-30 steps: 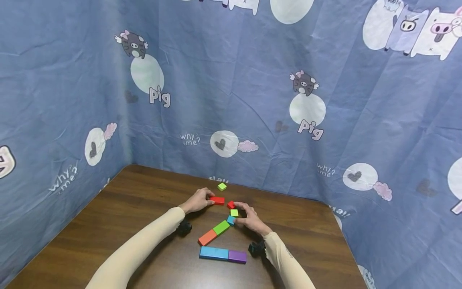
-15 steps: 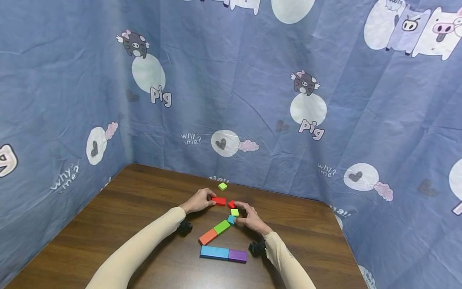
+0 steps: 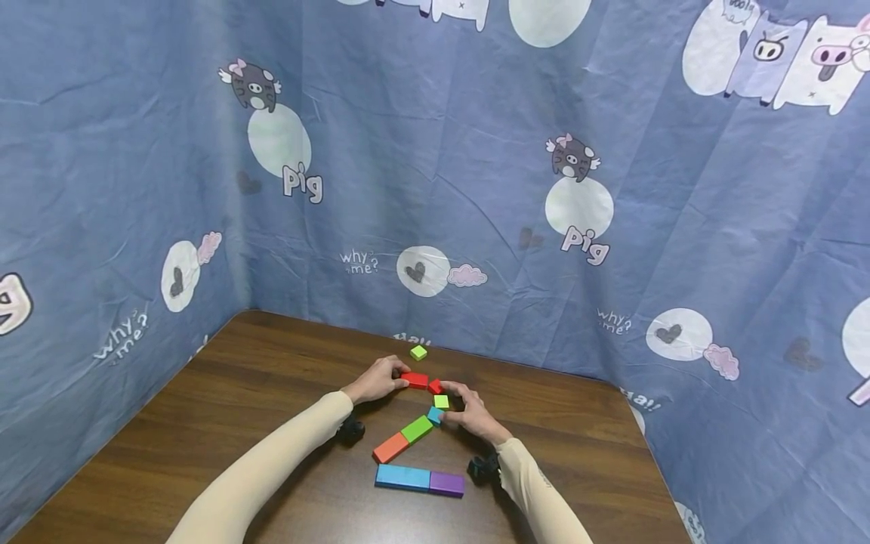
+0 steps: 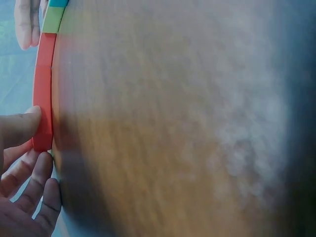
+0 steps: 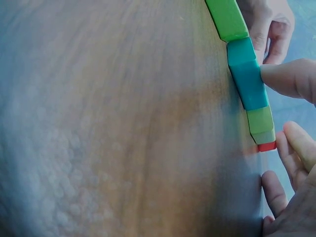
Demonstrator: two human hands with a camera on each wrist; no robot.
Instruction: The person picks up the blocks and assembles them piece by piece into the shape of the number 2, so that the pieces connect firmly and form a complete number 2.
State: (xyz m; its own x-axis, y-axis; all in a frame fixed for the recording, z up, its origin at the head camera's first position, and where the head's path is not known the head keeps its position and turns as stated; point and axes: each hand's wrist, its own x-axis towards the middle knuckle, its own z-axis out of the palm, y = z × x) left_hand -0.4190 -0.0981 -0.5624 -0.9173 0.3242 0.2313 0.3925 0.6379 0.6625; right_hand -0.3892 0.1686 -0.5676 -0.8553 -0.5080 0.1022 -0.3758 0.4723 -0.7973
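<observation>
In the head view my left hand (image 3: pixel 374 380) grips the left end of a long red block (image 3: pixel 415 380) between thumb and fingers. The block's right end meets a small red block (image 3: pixel 436 386). A lime cube (image 3: pixel 441 401) and a small blue block (image 3: pixel 435 415) continue the curved row downward. My right hand (image 3: pixel 473 415) lies along the row's right side. Its thumb (image 5: pixel 291 79) presses the blue block (image 5: pixel 245 74), and its forefinger reaches the small red block. A green block (image 3: pixel 417 429) and an orange block (image 3: pixel 390 447) extend the row to the lower left.
A long blue block (image 3: pixel 402 477) and a purple block (image 3: pixel 446 483) lie end to end nearer the person. Another lime block (image 3: pixel 418 352) sits toward the table's back edge. Blue patterned cloth (image 3: pixel 435 189) hangs behind the wooden table (image 3: pixel 292 363).
My left hand has slid the long red block a little to the right, closing the gap to the small red block. The right hand has stayed in place.
</observation>
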